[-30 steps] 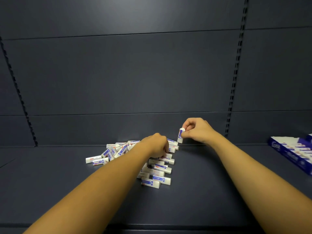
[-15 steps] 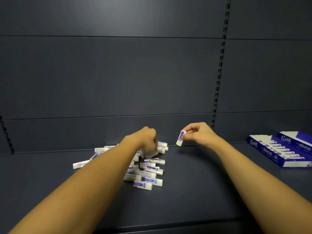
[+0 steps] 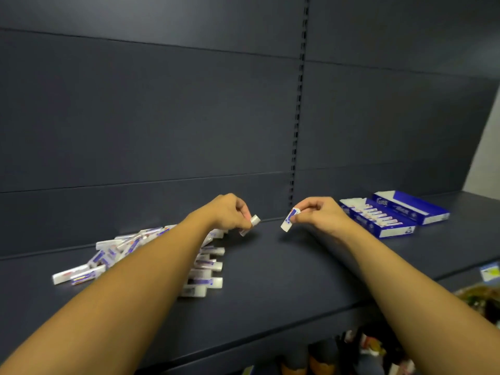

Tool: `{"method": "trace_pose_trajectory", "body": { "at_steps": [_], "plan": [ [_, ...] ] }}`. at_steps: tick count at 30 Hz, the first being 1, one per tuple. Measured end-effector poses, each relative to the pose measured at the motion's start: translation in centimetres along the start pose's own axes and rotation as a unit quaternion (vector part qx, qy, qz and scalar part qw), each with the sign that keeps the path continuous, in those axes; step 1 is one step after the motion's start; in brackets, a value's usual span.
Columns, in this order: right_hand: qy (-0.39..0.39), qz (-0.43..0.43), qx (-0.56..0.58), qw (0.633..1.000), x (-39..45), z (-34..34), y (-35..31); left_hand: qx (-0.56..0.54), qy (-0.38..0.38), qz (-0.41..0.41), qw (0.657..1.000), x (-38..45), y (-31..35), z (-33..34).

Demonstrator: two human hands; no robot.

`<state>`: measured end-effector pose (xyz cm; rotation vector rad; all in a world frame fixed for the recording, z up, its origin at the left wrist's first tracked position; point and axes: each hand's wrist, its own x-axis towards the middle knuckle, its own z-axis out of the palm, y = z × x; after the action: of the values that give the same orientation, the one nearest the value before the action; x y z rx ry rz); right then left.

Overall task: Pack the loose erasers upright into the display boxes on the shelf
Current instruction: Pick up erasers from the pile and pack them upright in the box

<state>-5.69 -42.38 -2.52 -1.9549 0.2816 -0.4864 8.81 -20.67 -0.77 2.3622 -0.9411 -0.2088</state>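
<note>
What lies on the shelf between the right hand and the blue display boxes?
Nothing: in the head view, only bare dark shelf separates the right hand, pinching an eraser, from the display boxes.

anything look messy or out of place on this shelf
Yes: the loose erasers lie in a jumbled heap on the shelf, flat and at all angles, some overlapping, instead of upright in the display boxes further right. The left hand and right hand each pinch one eraser.
</note>
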Motion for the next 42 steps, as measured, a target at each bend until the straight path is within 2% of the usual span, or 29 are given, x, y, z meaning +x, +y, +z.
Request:
{"method": "trace_pose_trajectory", "body": {
  "at_steps": [7, 10, 20, 29, 42],
  "plan": [
    [0.039, 0.026, -0.067, 0.997, -1.5, -7.3, 2.1, 0.019, -0.028, 0.017, 0.999, 1.9, 6.8, 3.9],
    [0.059, 0.033, -0.095, 0.993, -2.2, -10.8, 3.5, 0.03, -0.018, 0.024, 0.999, 3.1, 10.5, 5.8],
    [0.056, 0.048, -0.111, 0.991, -3.0, -22.7, 8.8, -0.005, 0.004, 0.024, 1.0, 6.4, 21.5, 14.4],
    [0.04, 0.059, -0.048, 0.996, 1.1, -27.2, 12.4, -0.04, 0.011, -0.001, 0.999, 10.2, 23.9, 16.9],
    [0.015, 0.023, 0.007, 1.0, 9.7, -30.0, 15.0, -0.104, 0.064, 0.039, 0.992, 19.6, 25.3, 19.7]
  ]
}}
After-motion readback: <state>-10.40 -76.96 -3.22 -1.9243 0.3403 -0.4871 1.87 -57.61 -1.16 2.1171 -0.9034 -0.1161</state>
